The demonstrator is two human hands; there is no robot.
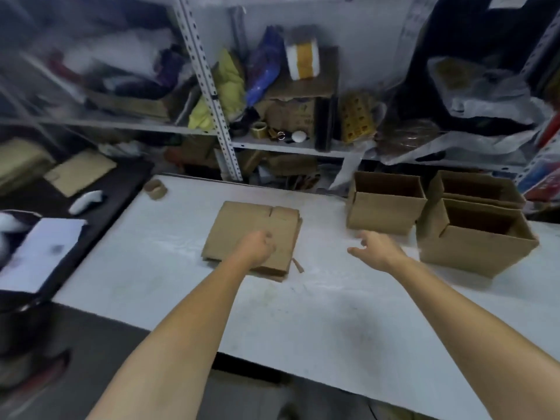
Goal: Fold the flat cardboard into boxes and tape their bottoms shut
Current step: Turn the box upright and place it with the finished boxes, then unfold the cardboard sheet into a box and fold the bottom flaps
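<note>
On flat cardboard [242, 225], left hand [257, 247], right hand [375, 250] spread beside

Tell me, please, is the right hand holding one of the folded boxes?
No, the right hand is open, gripping nothing, in front of the nearest folded box.

White table [303, 313], scuffed and smudged grey toward the near edge. In the middle, a stack of flat cardboard [242, 225], lying flat, slotted flaps toward the far side. Just beside its near right corner, a small cardboard strip [298, 265]. By the far left corner, a brown tape roll [155, 189], well apart from the stack. On the right, three folded boxes, open side up: left box [385, 212], far box [478, 189], near box [472, 250], clustered close together
</note>
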